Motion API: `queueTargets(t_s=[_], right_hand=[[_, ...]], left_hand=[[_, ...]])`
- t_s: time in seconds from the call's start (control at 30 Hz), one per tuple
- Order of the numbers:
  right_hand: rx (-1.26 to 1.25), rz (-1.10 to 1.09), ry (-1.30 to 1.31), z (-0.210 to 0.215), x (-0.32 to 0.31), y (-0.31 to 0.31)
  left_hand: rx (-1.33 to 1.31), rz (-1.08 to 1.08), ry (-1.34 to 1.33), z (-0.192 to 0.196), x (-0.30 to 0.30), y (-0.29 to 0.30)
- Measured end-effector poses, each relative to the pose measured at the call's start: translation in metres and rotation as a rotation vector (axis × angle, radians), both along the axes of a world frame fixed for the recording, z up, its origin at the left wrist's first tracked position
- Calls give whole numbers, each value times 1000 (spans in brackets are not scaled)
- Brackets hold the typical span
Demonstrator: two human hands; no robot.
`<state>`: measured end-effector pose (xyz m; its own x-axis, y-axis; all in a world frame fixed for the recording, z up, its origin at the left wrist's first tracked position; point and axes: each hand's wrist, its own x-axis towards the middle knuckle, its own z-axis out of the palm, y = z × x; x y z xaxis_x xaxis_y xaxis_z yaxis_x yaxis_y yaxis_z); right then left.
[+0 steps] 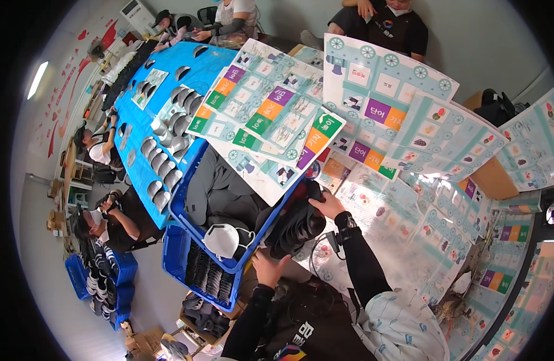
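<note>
Hands meet on a stack of dark curved pieces [296, 225] at the blue crate's [178, 210] near corner: the right hand [327, 204] grips its upper end, the left hand [270, 266] clasps underneath, and its long axis slants between them.

I see long blue-covered table [132, 129] | rows of grey curved pieces [163, 162] on it | overlapping printed paper sheets [271, 114] at my end

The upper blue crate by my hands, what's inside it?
The upper blue crate holds dark grey folded material, with a white cup-shaped mask at its near corner. Printed paper sheets cover its far end, so what lies beneath them can't be seen.
</note>
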<state>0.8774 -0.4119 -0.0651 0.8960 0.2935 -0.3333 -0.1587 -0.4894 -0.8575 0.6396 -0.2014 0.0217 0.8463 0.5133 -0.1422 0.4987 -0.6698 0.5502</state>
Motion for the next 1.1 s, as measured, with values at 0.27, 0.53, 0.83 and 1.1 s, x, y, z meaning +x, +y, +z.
queueTargets(t_s=[0.27, 0.53, 0.83, 1.1], right_hand=[[-160, -241, -3, 18, -48, 30], [-320, -322, 117, 42, -55, 53], [-114, -451, -11, 46, -53, 53], [-7, -617, -52, 4, -57, 58]], left_hand=[[-711, -2, 9, -73, 21, 32], [-228, -3, -77, -73, 12, 12], [-326, 55, -461, -59, 23, -14], [-81, -73, -150, -54, 47, -19]])
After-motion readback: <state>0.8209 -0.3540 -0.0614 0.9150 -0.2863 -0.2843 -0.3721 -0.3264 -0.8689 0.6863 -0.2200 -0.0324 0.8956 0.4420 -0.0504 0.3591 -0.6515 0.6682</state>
